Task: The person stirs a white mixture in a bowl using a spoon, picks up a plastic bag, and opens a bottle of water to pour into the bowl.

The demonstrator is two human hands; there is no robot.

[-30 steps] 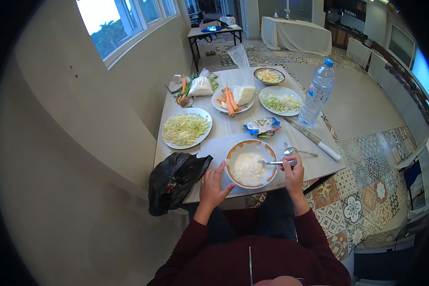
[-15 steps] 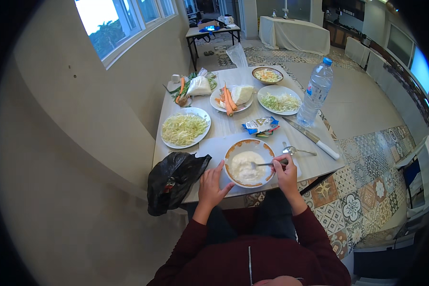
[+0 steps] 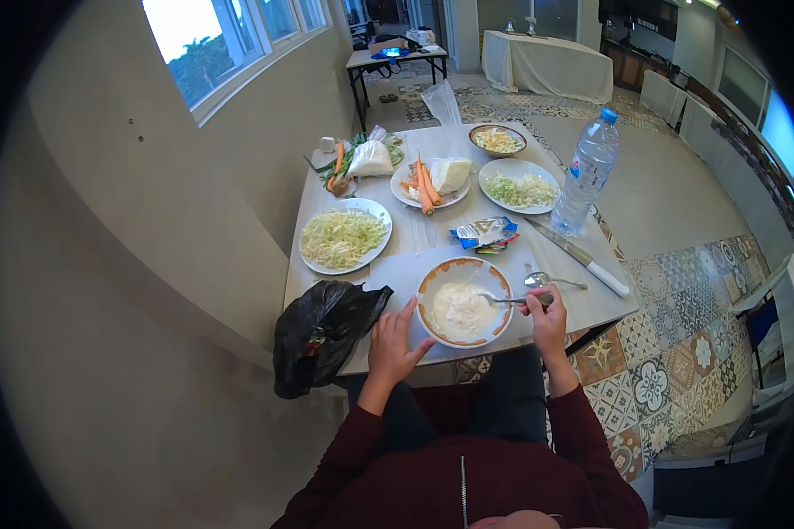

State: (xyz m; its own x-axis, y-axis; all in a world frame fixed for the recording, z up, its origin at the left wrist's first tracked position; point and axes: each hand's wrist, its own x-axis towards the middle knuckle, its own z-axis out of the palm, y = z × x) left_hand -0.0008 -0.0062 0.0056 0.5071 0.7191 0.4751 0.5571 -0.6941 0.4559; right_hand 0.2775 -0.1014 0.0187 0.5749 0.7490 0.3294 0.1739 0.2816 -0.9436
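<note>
Room with patterned floor tiles; pale bench [image 3: 603, 305] beside a windowed wall. Left to right: black plastic bag [image 3: 326, 328], crumpled, at bench edge; white plate [image 3: 376, 257], shredded cabbage [image 3: 342, 238] on it; left hand [image 3: 394, 345], loosely spread, against bowl's rim; orange-patterned bowl [image 3: 503, 284], near side, holding white floury mixture [image 3: 460, 313]; metal fork [image 3: 516, 301], head in mixture, grasped by right hand [image 3: 547, 323]; spoon [image 3: 558, 281], just beyond; white-handled knife [image 3: 580, 257]; blue-capped clear bottle [image 3: 586, 172].
</note>
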